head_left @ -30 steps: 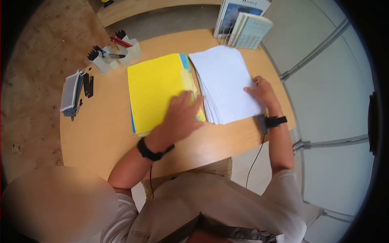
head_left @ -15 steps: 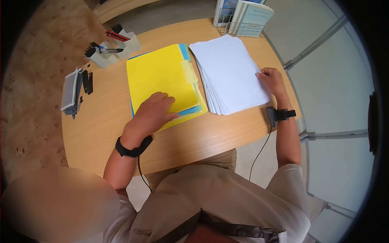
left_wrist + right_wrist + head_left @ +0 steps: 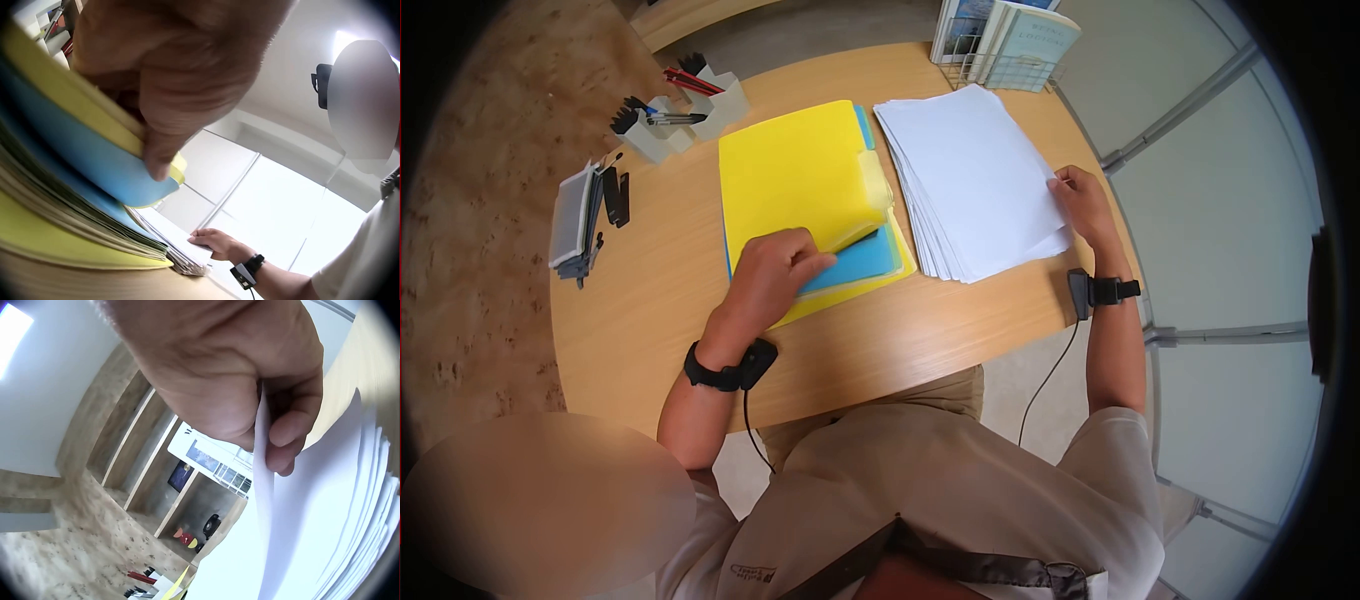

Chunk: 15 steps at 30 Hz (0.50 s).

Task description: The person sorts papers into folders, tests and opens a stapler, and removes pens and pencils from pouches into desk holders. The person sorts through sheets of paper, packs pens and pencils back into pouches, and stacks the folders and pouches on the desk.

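My left hand [image 3: 772, 277] pinches the near edge of the top yellow folder [image 3: 790, 170], lifting it so a blue folder [image 3: 865, 262] shows beneath. The left wrist view has the thumb of my left hand [image 3: 175, 69] against the raised folders, above more layered folders [image 3: 81, 219]. On the right, my right hand [image 3: 1090, 208] holds the right edge of the white paper stack [image 3: 970, 185]. In the right wrist view my right hand [image 3: 244, 375] pinches a raised sheet [image 3: 265, 487] between thumb and fingers, beside the fanned layers of the stack.
Pen holders [image 3: 655, 138] stand at the desk's back left, with a black stapler [image 3: 615, 196] and a grey upright holder [image 3: 575, 220] nearer the left edge. Books [image 3: 1025, 48] stand in a wire rack at the back right. Cables hang from both wrist cameras.
My left hand has moved left from the folders' right side and now lifts the yellow folder's near edge, exposing blue. My right hand has shifted slightly right along with the paper edge.
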Tool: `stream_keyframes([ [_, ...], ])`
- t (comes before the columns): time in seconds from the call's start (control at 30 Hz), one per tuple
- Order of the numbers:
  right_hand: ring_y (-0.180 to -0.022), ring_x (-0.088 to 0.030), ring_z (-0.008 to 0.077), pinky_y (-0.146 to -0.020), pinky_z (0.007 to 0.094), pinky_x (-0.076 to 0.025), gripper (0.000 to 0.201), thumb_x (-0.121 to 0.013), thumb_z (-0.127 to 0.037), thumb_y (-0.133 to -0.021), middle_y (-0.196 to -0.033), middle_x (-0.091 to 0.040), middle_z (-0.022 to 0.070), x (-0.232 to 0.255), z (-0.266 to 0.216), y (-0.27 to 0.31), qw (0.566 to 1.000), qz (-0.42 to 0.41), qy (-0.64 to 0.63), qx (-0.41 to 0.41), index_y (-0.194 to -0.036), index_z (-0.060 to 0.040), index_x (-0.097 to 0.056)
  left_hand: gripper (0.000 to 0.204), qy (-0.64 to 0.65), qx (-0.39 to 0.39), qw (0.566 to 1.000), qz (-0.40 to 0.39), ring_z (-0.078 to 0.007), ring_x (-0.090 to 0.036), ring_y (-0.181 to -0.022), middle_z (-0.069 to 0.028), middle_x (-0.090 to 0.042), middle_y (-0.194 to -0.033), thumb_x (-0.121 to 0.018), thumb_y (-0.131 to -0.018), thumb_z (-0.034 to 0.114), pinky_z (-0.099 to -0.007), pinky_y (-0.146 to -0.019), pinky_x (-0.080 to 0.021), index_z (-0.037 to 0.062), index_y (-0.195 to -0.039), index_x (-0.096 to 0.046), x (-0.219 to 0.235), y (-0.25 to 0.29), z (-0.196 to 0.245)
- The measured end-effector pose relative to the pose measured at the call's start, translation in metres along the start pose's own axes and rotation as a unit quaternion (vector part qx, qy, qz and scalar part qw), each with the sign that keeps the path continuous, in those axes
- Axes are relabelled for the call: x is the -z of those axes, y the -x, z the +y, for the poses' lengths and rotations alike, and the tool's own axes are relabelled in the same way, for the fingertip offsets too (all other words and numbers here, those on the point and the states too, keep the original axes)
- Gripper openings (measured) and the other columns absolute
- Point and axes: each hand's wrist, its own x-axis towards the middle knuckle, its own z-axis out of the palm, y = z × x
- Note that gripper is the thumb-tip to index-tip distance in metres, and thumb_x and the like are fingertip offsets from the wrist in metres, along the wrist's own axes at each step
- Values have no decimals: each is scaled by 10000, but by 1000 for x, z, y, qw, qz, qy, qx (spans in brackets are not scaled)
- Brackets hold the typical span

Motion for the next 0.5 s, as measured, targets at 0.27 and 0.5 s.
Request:
stream_keyframes([
  [0.27,-749,-597,90,-724,242,-480,130,-643,-125,-989,-868,-684,9,-2,-9,11,971,-30,-219,-90,-975,-1,-680,322,51,-53,996,-53,-298,-642,-939,-152,-690,-1099,-777,-852,200,-376,-825,-516,13,-1097,-682,-6,8,-9],
  [0.5,-742,-607,96,-697,246,-486,125,-622,-80,-959,-891,-691,36,-3,-5,19,960,-89,-247,-99,-1045,-3,-670,510,-73,-134,988,-25,-356,-579,-1185,-172,-656,-1219,-787,-831,230,-449,-1022,-472,-15,-1247,-622,-20,7,-9],
])
